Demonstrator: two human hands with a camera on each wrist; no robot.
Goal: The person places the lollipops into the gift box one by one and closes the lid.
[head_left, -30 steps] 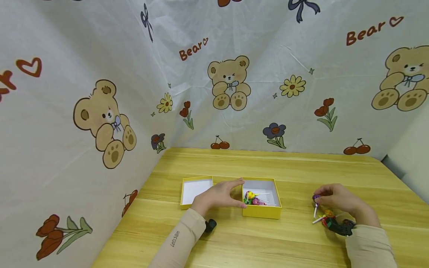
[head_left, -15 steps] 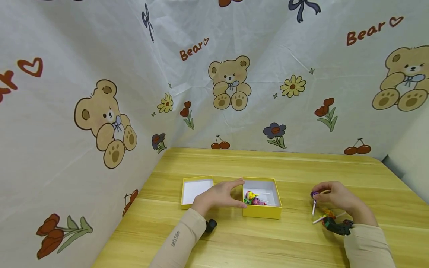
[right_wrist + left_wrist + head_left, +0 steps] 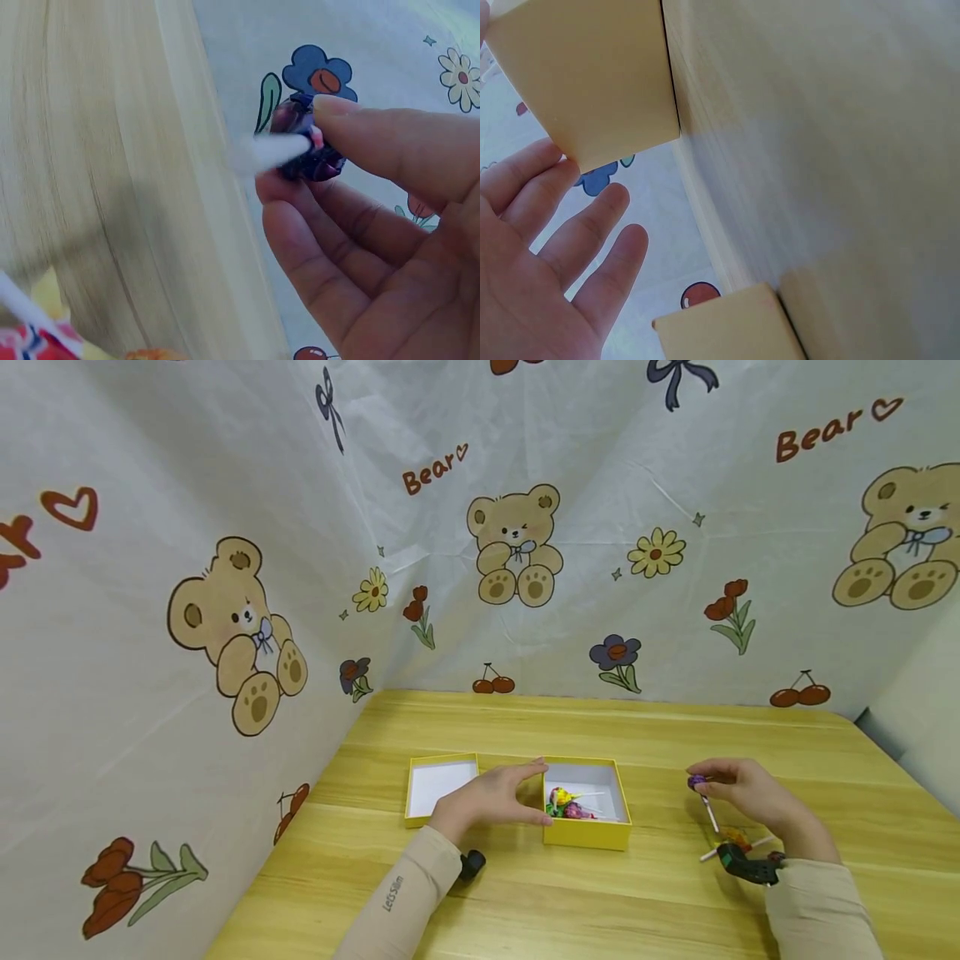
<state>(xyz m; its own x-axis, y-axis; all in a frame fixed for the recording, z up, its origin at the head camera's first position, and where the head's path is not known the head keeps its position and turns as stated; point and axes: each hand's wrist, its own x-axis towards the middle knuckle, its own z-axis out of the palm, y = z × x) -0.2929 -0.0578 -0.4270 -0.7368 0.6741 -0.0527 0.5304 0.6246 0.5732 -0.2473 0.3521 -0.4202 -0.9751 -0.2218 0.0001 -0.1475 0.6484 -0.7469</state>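
A purple-wrapped lollipop (image 3: 697, 782) is pinched by its candy head between the thumb and fingers of my right hand (image 3: 759, 795), its white stick pointing down toward me. In the right wrist view the dark wrapper (image 3: 307, 142) shows between thumb and fingertips. My left hand (image 3: 491, 795) touches the left side of the yellow box (image 3: 587, 836), thumb and fingers spread along its edge. Seen from the left wrist, the fingers (image 3: 592, 225) lie straight against the box's corner. Inside the box rest several lollipops, among them a yellow one (image 3: 560, 797) and a pink one (image 3: 576, 811).
The box's lid (image 3: 442, 785) lies inner side up left of the box, partly behind my left hand. More lollipops (image 3: 737, 837), orange and red wrapped, lie on the wooden table (image 3: 600, 902) under my right wrist. A printed bear cloth (image 3: 517, 635) hangs behind the table.
My right hand has lifted the purple lollipop a little off the table and moved slightly left and away from me; its stick has tilted. The left hand and box stay in place.
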